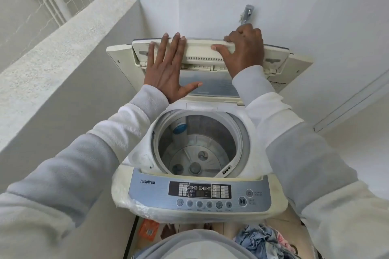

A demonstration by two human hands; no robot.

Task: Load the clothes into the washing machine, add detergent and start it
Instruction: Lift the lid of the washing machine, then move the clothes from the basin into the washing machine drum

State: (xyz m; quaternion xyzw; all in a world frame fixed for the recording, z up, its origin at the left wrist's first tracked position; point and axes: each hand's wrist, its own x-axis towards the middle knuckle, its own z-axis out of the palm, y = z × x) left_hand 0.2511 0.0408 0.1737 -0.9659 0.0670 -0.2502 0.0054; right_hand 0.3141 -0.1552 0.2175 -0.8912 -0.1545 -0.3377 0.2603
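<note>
- Clothes (264,239), a crumpled heap of blue, white and pink, lie low at the right, below the washer's front edge; what they rest in or on is cut off.
- An orange packet (149,229) lies on the floor at the washer's lower left.
- The washer (134,191) stands just ahead, its blue control panel (199,193) nearest, with a row of round buttons along it.
- Plastic wrap (134,206) clings to its front left corner.
- Behind the panel the drum (197,145) is open and holds no laundry.
- The lid (202,50) is folded up at the back, against the wall.
- The left hand (166,67) lies flat on the lid, fingers spread, gripping nothing.
- The right hand (244,48) is clamped on the lid's top edge, thumb in front, fingers curled over.
- A tap (247,13) juts from the wall just above the right hand.
</note>
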